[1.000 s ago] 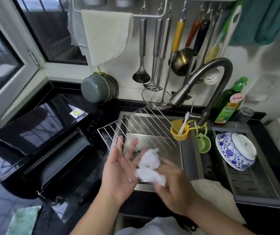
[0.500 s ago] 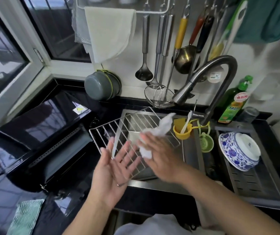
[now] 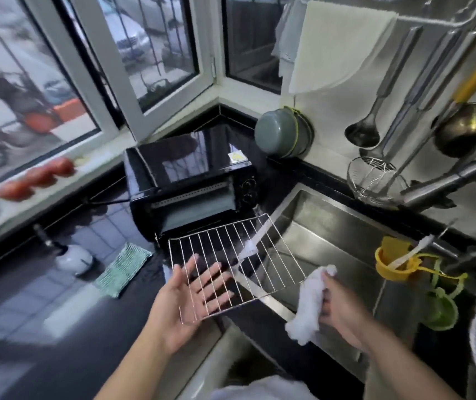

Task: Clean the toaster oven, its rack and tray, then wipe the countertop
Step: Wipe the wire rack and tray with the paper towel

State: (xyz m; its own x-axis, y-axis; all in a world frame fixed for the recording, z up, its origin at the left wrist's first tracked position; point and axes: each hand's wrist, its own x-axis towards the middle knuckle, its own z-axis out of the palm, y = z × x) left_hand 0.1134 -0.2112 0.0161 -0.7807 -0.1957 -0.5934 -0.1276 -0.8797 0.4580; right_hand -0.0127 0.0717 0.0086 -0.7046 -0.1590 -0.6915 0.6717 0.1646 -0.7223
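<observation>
We have the dark bench (image 3: pixel 58 298) running along the window, and on it the toaster oven (image 3: pixel 190 186) sits with its door open towards us, so its inside is reachable for wiping and the rack can go back in without a turn. Just right of it lies the steel sink (image 3: pixel 332 226), which we judge is why the rack is held here: crumbs and drips fall into the basin or onto a bench we will wipe anyway.

The rack (image 3: pixel 233 264) is out of the oven, held roughly level between oven and sink, its far edge near the oven mouth. Our left hand (image 3: pixel 190 295) lies palm up beneath its near corner, fingers (image 3: pixel 216 272) spread straight under the wires, carrying it rather than gripping it. Our right hand (image 3: pixel 343 307) is drawn back by the rack's right corner, its fingers curled round a crumpled white wipe (image 3: pixel 308 304), forearm over the sink's front edge.

A green cloth (image 3: pixel 122 267) lies flat on the bench left of the oven, probably waiting for the bench wipe.
</observation>
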